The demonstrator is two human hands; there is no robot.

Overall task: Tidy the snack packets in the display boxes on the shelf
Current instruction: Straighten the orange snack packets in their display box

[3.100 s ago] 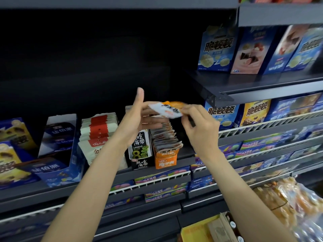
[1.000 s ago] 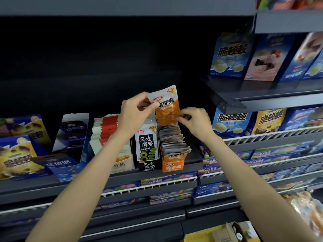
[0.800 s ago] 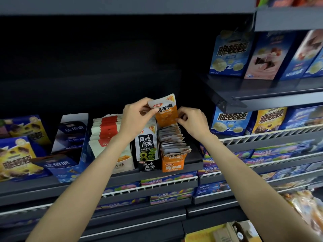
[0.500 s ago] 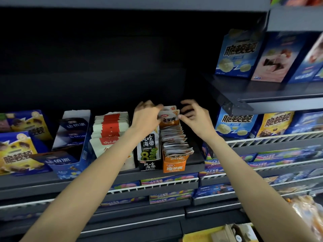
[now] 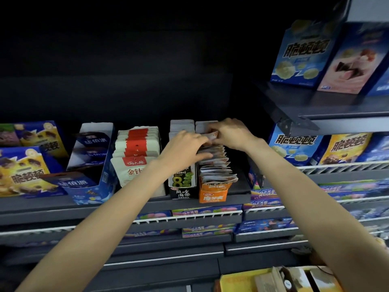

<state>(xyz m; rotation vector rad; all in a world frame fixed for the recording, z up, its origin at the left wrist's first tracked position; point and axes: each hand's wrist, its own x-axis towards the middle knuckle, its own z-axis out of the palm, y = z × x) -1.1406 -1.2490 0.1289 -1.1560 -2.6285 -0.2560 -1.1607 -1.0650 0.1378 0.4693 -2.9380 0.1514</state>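
Hands met over the orange display box (image 5: 212,193), which stood on the dark shelf (image 5: 147,204) with its front edge at the lip. The left hand (image 5: 185,149) lay across the row of snack packets (image 5: 216,165) filling that box, fingers fairly straight and spread, pressing on their tops near the middle of the row without curling round any of them. The right hand (image 5: 230,132) reached toward the back of the orange display box, its fingers bent around an orange packet (image 5: 212,134) there; that packet sat low among the others, only its top edge showing between the two hands. Just left of the orange display box, touching it, stood a black display box (image 5: 182,191) of green-printed packets, partly hidden by the left wrist. Further left of that came a white-and-red packet stack (image 5: 136,150), then an open blue carton (image 5: 90,163). Well right of the orange display box, blue snack boxes (image 5: 292,148) stood behind a white wire rail.
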